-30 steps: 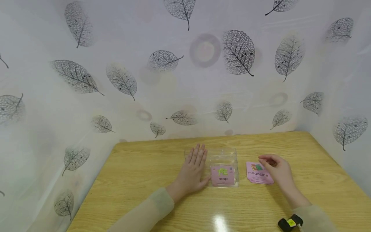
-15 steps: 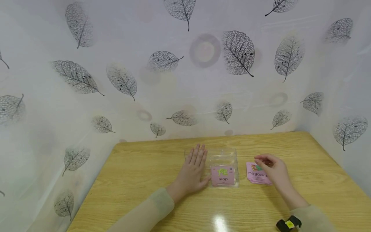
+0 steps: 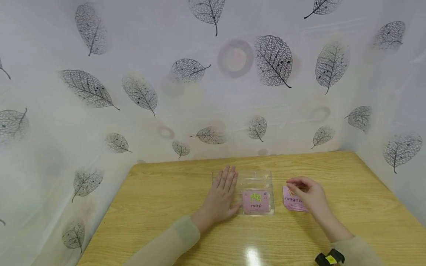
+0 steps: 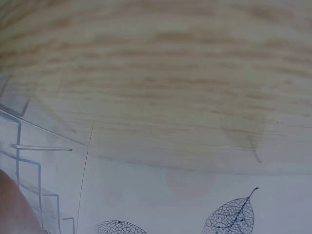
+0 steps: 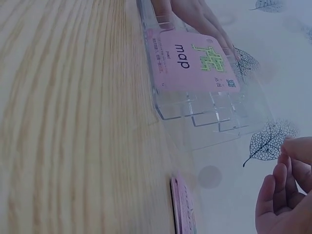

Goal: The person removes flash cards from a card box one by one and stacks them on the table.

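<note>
A clear plastic stepped rack (image 3: pixel 256 181) stands on the table, with a pink "map" card (image 3: pixel 255 207) leaning upright in its front slot. My left hand (image 3: pixel 219 199) lies with fingers straight along the rack's left part, its thumb pointing toward the card. Just right of the rack is a small stack of pink cards (image 3: pixel 292 205), the top one reading "magazine". Above the stack's right side hovers my right hand (image 3: pixel 308 194), fingers loosely curled and thumb near the index fingertip. In the right wrist view the right fingers (image 5: pixel 280 187) show no card among them, apart from the card stack (image 5: pixel 183 204).
The wooden table (image 3: pixel 159 192) meets a pale leaf-patterned curtain (image 3: pixel 199 107) at the back and both sides. A black strap device (image 3: pixel 329 257) sits at my right wrist. The rack's steps rise toward the back.
My right hand has moved left over the card stack, covering more of the "magazine" card. The left hand, the rack and the "map" card have stayed put.
</note>
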Demonstrator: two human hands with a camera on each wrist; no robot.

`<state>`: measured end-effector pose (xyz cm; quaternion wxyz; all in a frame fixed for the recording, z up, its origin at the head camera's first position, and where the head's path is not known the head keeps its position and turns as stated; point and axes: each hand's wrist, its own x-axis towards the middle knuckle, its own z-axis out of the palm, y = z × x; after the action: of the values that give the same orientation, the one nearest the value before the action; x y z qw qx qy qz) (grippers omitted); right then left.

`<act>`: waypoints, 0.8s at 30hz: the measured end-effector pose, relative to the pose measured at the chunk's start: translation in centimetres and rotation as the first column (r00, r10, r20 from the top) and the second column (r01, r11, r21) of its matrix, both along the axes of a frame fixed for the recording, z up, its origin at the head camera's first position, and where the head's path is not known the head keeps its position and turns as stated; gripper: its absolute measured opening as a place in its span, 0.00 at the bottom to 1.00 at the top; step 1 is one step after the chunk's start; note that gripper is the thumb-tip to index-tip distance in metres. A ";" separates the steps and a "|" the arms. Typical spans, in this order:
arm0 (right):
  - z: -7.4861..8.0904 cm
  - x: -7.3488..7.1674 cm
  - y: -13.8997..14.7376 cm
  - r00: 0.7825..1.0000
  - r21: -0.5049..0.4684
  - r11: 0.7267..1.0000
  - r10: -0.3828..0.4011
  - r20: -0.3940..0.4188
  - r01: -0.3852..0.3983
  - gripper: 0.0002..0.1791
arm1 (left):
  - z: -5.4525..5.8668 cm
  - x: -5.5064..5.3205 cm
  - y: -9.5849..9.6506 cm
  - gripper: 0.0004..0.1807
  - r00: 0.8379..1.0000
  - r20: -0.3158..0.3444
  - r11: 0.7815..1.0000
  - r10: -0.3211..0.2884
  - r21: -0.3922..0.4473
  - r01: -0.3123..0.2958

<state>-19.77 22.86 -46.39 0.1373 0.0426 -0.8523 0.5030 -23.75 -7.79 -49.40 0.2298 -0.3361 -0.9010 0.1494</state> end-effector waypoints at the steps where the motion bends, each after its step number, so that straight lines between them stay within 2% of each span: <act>1: 0.1 0.0 -0.1 1.000 -0.003 1.000 0.003 0.002 -0.003 0.11 | 0.0 0.0 0.0 0.53 1.000 -0.002 1.000 0.000 0.001 0.000; 10: 0.5 0.4 -0.9 0.999 0.006 0.999 0.034 0.007 -0.034 0.11 | -0.4 -0.1 0.0 0.53 1.000 0.015 1.000 0.007 0.000 -0.007; 18: 0.6 0.6 -1.4 0.998 -0.004 0.998 0.068 -0.011 -0.068 0.10 | -0.5 -0.2 0.1 0.52 1.000 -0.001 1.000 0.000 0.008 0.000; 19: 1.0 0.9 -1.7 0.998 -0.005 0.998 0.068 -0.010 -0.068 0.10 | -0.5 -0.2 0.1 0.52 1.000 -0.002 1.000 -0.001 0.010 0.001; 24: 1.2 1.0 -2.4 0.998 0.000 0.998 0.057 0.009 -0.057 0.08 | -0.5 -0.2 0.1 0.52 1.000 0.007 1.000 -0.002 0.020 0.002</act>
<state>-18.80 20.47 -45.21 0.1192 0.0645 -0.8515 0.5066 -23.94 -7.73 -49.90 0.2300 -0.3355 -0.9029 0.1389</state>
